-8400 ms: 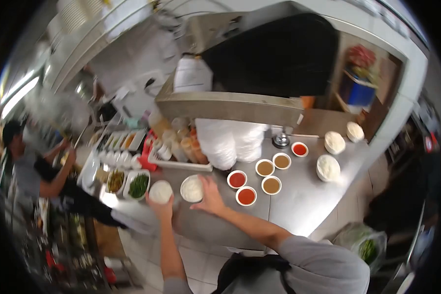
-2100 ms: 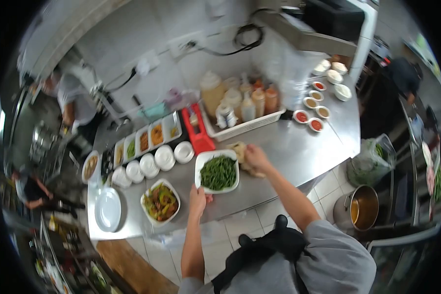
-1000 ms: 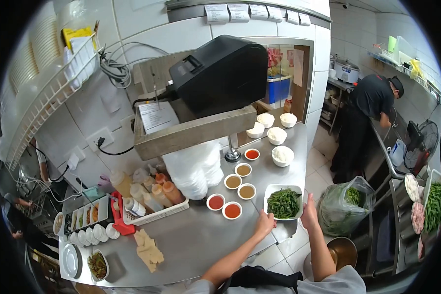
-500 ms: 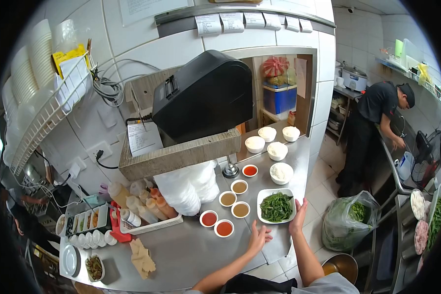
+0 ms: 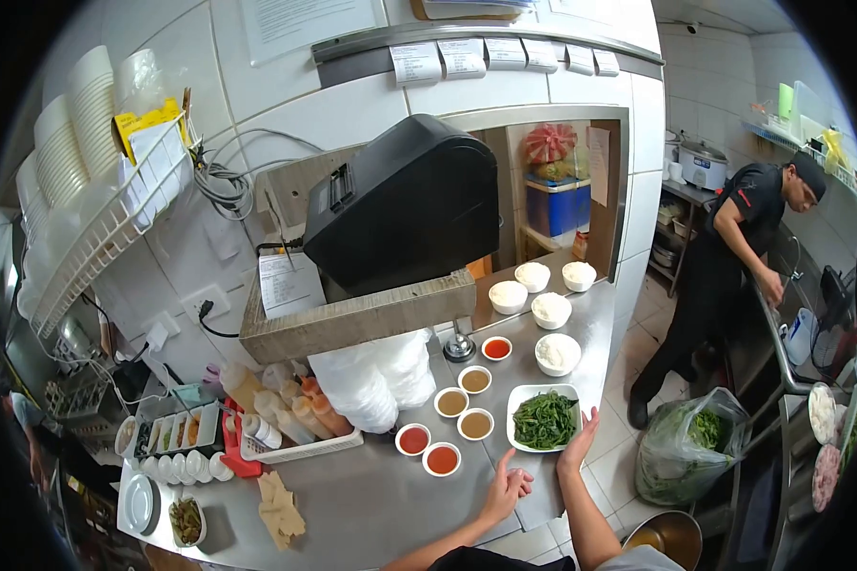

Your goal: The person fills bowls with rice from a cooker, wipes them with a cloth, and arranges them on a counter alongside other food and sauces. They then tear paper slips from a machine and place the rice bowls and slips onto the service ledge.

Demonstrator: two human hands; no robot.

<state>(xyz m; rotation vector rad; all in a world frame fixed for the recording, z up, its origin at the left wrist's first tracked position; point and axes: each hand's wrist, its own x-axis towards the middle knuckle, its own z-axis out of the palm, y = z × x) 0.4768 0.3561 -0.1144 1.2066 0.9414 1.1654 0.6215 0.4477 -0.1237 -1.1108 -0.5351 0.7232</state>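
Note:
A white square dish [image 5: 516,440] of cooked leafy greens [image 5: 545,420] stands on the metal counter in front of me. My right hand [image 5: 576,444] is at the dish's right side, its fingers stretched upward and fingertips right by the rim. Just below the dish is my left hand [image 5: 508,489], index finger pointing toward the near rim and the other fingers loosely bent, with nothing in it. Small cups of brown sauce [image 5: 475,424] and red sauce [image 5: 442,460] sit left of the dish. Behind it is a bowl of white rice [image 5: 558,355], with several more beyond.
A call bell [image 5: 459,348] and a black printer [image 5: 405,205] on a shelf are behind the sauces. Squeeze bottles [image 5: 290,409] stand in a white basket. A brown napkin [image 5: 281,511] lies at left. At right, a co-worker [image 5: 747,238] leans over a sink near a bag of greens [image 5: 692,447].
The whole scene sits slightly lower and to the right in view. My left index finger has straightened while its other fingers curl more. The co-worker has shifted stance and raised their head slightly.

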